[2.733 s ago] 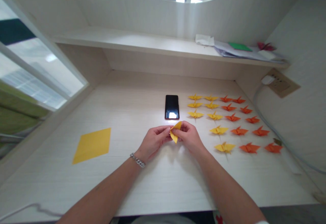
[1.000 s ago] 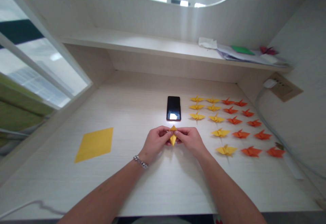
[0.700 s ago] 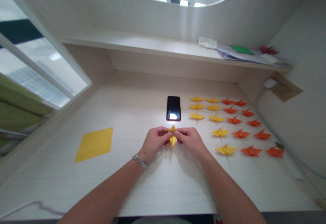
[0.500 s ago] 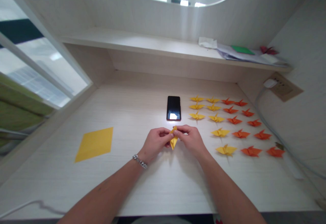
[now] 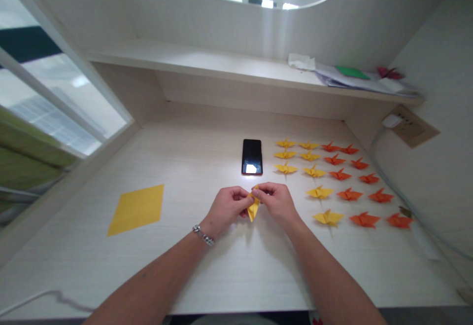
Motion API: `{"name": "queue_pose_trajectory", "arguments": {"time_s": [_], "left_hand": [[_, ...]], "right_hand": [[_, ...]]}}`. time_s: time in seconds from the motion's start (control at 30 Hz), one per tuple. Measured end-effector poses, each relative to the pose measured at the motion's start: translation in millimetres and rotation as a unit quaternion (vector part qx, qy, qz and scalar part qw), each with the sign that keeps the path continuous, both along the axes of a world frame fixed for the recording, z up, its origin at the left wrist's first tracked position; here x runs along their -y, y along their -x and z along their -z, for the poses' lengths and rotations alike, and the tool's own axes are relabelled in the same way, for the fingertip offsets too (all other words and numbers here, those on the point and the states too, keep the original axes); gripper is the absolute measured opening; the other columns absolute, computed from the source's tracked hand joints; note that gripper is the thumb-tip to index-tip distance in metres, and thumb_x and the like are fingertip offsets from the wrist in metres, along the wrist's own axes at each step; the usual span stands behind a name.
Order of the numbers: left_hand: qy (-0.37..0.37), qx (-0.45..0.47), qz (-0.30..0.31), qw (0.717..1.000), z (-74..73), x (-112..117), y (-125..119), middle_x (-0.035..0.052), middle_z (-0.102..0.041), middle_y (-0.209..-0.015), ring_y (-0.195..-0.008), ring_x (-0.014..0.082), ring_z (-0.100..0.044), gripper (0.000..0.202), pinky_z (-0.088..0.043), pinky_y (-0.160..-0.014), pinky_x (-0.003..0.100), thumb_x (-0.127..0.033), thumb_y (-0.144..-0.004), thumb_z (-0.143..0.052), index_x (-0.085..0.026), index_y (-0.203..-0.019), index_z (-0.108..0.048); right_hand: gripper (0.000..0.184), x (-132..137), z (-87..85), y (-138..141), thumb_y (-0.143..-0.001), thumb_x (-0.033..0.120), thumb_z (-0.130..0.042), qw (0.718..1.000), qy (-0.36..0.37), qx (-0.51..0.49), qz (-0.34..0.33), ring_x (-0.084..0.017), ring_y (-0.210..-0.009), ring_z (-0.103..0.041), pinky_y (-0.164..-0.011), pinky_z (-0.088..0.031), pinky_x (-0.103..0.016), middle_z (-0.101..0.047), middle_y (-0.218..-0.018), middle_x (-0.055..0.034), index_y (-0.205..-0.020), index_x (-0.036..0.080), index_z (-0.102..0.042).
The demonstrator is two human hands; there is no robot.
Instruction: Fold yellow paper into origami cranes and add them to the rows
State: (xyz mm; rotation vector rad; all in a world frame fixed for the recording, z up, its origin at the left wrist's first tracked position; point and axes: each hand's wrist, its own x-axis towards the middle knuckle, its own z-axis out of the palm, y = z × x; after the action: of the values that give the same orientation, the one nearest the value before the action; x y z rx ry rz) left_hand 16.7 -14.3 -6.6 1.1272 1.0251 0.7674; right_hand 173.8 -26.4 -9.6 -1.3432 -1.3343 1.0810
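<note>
Between my two hands is a small piece of folded yellow origami paper (image 5: 253, 210), a narrow diamond with its point toward me. My left hand (image 5: 229, 204) pinches its left side between thumb and fingers. On the upper right part of the paper, my right hand (image 5: 274, 198) has its thumb and fingertips closed. Part of the paper is hidden behind the fingers. Just beyond my hands lies a black phone (image 5: 252, 157), face up. Off to the left, a flat yellow paper sheet (image 5: 137, 209) rests on the desk.
Rows of yellow paper cranes (image 5: 320, 193) and orange paper cranes (image 5: 349, 195) stand on the right of the desk (image 5: 199, 142). A cable (image 5: 391, 182) runs down the right side from a wall socket (image 5: 414, 125). Papers (image 5: 354, 81) lie on the shelf above.
The folded paper has shifted slightly toward me and tilted a little. My fingers have moved slightly on it while both hands keep their grip.
</note>
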Motion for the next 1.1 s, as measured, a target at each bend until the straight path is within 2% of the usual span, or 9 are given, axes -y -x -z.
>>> {"name": "queue_pose_trajectory", "arguments": {"time_s": [0.3,0.5,0.77,0.93,1.0,1.1], "left_hand": [[-0.005,0.013,0.025,1.000,-2.0,1.7,0.0,0.0031,-0.065,-0.062,-0.051,0.0101,-0.056,0.026,-0.045,-0.048,0.019,-0.037,-0.073,-0.069,-0.011,-0.077,-0.069],[-0.025,0.013,0.039,0.999,-4.3,1.5,1.5,0.0028,-0.064,-0.060,-0.050,0.0096,-0.053,0.022,-0.043,-0.047,0.019,-0.034,-0.074,-0.069,-0.012,-0.076,-0.071],[-0.015,0.015,0.043,0.999,-4.1,1.0,2.8,0.0033,-0.064,-0.062,-0.051,0.0100,-0.054,0.021,-0.044,-0.048,0.020,-0.032,-0.073,-0.071,-0.011,-0.076,-0.071],[-0.013,0.008,0.040,0.999,-2.0,1.8,2.8,0.0038,-0.065,-0.062,-0.051,0.0098,-0.054,0.021,-0.043,-0.047,0.019,-0.032,-0.072,-0.071,-0.011,-0.074,-0.070],[-0.009,0.008,0.041,0.999,-1.2,2.1,2.1,0.0035,-0.064,-0.062,-0.050,0.0094,-0.054,0.021,-0.043,-0.047,0.019,-0.032,-0.073,-0.070,-0.011,-0.073,-0.070],[-0.006,0.014,0.040,0.999,-0.3,2.2,0.6,0.0030,-0.064,-0.061,-0.050,0.0094,-0.054,0.022,-0.043,-0.047,0.019,-0.033,-0.073,-0.069,-0.011,-0.074,-0.070]], "right_hand": [[0.017,0.6,0.0,-1.6,-0.070,0.031,-0.069,0.997,0.034,-0.066,-0.006,-0.016,-0.063,-0.059,-0.059,-0.045,-0.025,-0.069,-0.069,-0.0044,-0.075,0.015,-0.074],[0.016,1.3,-4.0,0.5,-0.067,0.030,-0.072,0.994,0.041,-0.099,0.023,-0.015,-0.060,-0.057,-0.058,-0.045,-0.025,-0.068,-0.066,-0.0038,-0.071,0.014,-0.073],[0.022,0.9,-4.8,3.8,-0.071,0.036,-0.070,0.990,0.045,-0.127,0.037,-0.015,-0.062,-0.058,-0.058,-0.047,-0.026,-0.067,-0.067,-0.0041,-0.073,0.015,-0.073],[0.028,-1.6,-9.0,-1.6,-0.080,0.040,-0.059,0.983,0.047,-0.171,0.045,-0.014,-0.062,-0.056,-0.053,-0.045,-0.023,-0.063,-0.071,-0.0033,-0.084,0.017,-0.072],[0.027,-1.8,-8.3,-4.1,-0.079,0.040,-0.060,0.988,0.036,-0.146,0.032,-0.013,-0.062,-0.056,-0.053,-0.044,-0.023,-0.063,-0.073,-0.0031,-0.087,0.017,-0.072],[0.020,-0.8,-4.7,-4.6,-0.075,0.036,-0.066,0.999,-0.004,-0.048,0.005,-0.015,-0.063,-0.056,-0.057,-0.045,-0.025,-0.065,-0.068,-0.0027,-0.076,0.017,-0.072]]}}
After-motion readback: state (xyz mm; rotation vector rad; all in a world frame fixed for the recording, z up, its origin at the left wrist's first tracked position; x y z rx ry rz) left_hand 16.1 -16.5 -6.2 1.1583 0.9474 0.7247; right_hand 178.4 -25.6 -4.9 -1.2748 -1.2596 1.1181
